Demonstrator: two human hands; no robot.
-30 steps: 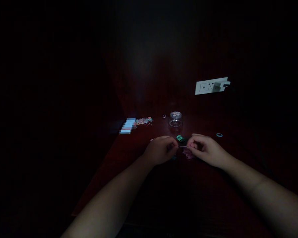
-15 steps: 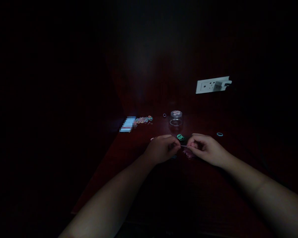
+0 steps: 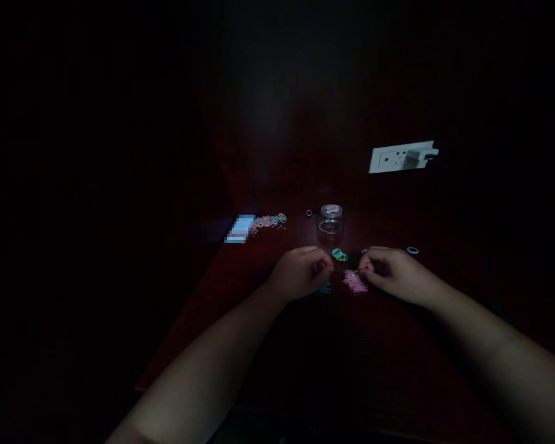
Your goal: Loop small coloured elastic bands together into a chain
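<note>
Fingers of right hand [image 3: 391, 274] seemingly pinch pink bands [image 3: 354, 281].

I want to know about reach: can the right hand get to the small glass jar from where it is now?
Probably yes. The right hand lies near the glass jar, and only a few green bands sit on the dark table between them.

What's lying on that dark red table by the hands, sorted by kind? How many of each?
Clear jar: 1
Heaps of small bands: 2, a mixed heap and a pink heap
Teal bands between the hands: 2, maybe
Single loose bands: 2, a dark one and a blue one
Total: 7
</note>
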